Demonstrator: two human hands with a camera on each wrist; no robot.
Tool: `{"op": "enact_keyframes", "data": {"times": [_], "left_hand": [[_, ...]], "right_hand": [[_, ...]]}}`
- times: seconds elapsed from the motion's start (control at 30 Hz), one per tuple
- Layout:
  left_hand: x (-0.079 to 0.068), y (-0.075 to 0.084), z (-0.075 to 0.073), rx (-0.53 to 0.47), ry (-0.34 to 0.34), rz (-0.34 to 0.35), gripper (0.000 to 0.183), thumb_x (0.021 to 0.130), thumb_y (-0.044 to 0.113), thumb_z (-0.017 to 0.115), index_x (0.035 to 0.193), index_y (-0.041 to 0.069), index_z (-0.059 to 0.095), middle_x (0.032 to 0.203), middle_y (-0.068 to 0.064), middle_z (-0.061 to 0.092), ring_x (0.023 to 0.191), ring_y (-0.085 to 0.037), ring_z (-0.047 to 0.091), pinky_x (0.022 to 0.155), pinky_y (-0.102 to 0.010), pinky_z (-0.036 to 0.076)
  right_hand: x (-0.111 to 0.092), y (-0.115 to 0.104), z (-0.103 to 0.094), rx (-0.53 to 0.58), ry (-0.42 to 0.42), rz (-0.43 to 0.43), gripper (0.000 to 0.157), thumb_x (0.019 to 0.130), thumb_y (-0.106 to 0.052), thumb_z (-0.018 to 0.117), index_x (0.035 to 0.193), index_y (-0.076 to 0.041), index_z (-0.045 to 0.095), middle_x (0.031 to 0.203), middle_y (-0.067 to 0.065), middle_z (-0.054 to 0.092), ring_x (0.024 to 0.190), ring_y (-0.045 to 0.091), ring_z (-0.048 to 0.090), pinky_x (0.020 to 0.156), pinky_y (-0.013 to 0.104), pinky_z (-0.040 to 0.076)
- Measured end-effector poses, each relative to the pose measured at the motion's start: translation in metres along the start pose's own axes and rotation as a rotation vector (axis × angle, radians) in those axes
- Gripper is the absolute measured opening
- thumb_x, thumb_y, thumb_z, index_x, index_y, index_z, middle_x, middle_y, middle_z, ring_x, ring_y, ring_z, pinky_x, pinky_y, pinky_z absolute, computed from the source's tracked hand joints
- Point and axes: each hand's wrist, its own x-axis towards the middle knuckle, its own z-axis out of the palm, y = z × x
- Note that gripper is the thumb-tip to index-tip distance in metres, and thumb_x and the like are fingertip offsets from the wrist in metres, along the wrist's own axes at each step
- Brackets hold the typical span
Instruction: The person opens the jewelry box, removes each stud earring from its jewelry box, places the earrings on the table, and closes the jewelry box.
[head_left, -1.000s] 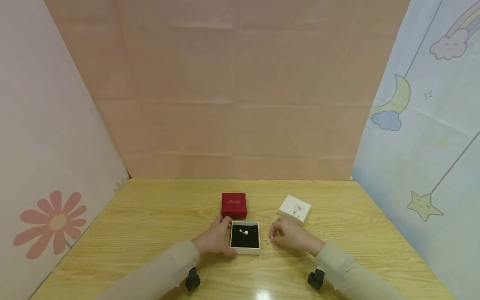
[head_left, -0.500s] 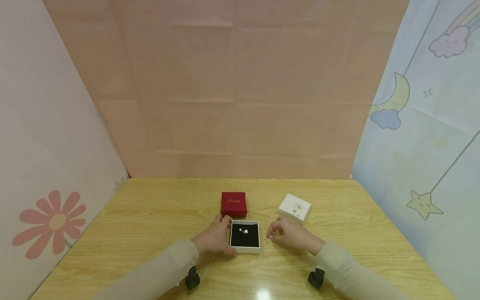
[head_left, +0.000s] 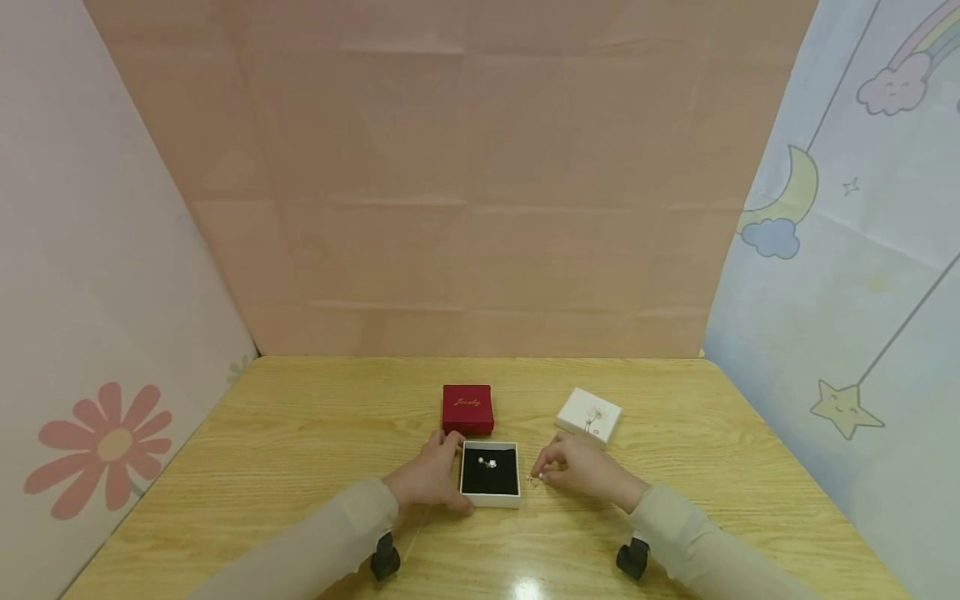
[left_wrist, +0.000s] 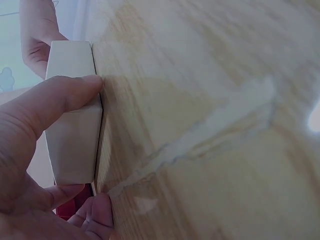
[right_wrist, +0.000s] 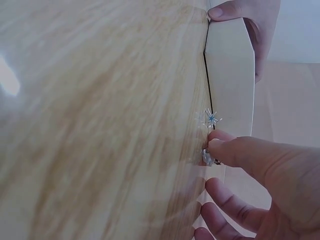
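Observation:
A white open jewelry box point(head_left: 490, 502) with a black cushion point(head_left: 487, 482) stands on the table. On the cushion lie small sparkling studs point(head_left: 489, 463). My left hand point(head_left: 429, 475) holds the box from its left, thumb point(left_wrist: 75, 92) pressed on the front wall and fingers at the left side. Just right of the box, my right hand point(head_left: 581, 468) pinches a small glittering earring point(right_wrist: 207, 157) between thumb and forefinger, close to the tabletop. Beside those fingertips lies another tiny piece, star-shaped with a blue middle point(right_wrist: 211, 118). The pinched earring is partly hidden by the fingers.
Behind the white box sits a closed red jewelry box point(head_left: 468, 408) with gold lettering. A white lid point(head_left: 589, 415) with a flower print lies behind my right hand. The wooden table point(head_left: 337, 408) is bounded by cloth screens at the back and both sides.
My right hand has shifted slightly left toward the box, its fingertips staying low over the small jewelry. My left hand and the boxes have stayed in place.

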Motion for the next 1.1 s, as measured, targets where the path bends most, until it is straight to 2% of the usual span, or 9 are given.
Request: {"op": "enact_keyframes", "data": {"times": [0.47, 0.67, 0.83, 0.93, 1.1], "left_hand": [[0.002, -0.002, 0.001, 0.006, 0.013, 0.017, 0.09, 0.055, 0.03, 0.094, 0.126, 0.01, 0.042, 0.127, -0.016, 0.038, 0.116, -0.032, 0.043, 0.098, -0.057, 0.043], [0.001, -0.002, 0.001, 0.013, 0.01, 0.011, 0.09, 0.056, 0.03, 0.094, 0.127, 0.011, 0.042, 0.125, -0.015, 0.038, 0.114, -0.031, 0.043, 0.097, -0.057, 0.043], [0.001, -0.003, 0.001, 0.019, 0.012, 0.013, 0.091, 0.055, 0.031, 0.094, 0.127, 0.01, 0.042, 0.123, -0.014, 0.039, 0.112, -0.03, 0.044, 0.097, -0.056, 0.044], [0.002, -0.005, 0.002, 0.025, 0.014, 0.015, 0.091, 0.055, 0.032, 0.094, 0.127, 0.01, 0.042, 0.123, -0.014, 0.039, 0.112, -0.03, 0.044, 0.097, -0.056, 0.044], [0.003, -0.004, 0.003, 0.033, 0.012, 0.01, 0.091, 0.056, 0.035, 0.094, 0.127, 0.011, 0.042, 0.125, -0.014, 0.039, 0.113, -0.03, 0.044, 0.097, -0.056, 0.044]], "right_hand": [[-0.001, 0.002, 0.002, 0.013, -0.003, -0.002, 0.012, 0.085, -0.013, 0.071, 0.089, -0.024, 0.074, 0.091, -0.008, 0.056, 0.083, 0.01, 0.052, 0.073, 0.027, 0.045], [0.002, -0.001, -0.004, -0.005, -0.015, -0.019, 0.011, 0.086, -0.017, 0.071, 0.095, -0.022, 0.074, 0.092, -0.008, 0.063, 0.083, 0.008, 0.055, 0.072, 0.027, 0.045], [0.01, -0.006, -0.012, 0.06, -0.009, -0.035, 0.017, 0.091, -0.017, 0.066, 0.108, -0.016, 0.07, 0.104, 0.0, 0.062, 0.096, 0.02, 0.059, 0.082, 0.039, 0.05], [0.018, -0.013, -0.014, 0.122, 0.004, -0.055, 0.024, 0.095, -0.019, 0.062, 0.118, -0.014, 0.066, 0.119, 0.005, 0.06, 0.111, 0.03, 0.057, 0.092, 0.049, 0.047], [0.03, -0.029, -0.013, 0.121, -0.015, -0.066, 0.032, 0.096, -0.029, 0.061, 0.127, -0.022, 0.061, 0.136, 0.005, 0.053, 0.128, 0.031, 0.049, 0.101, 0.053, 0.042]]}}
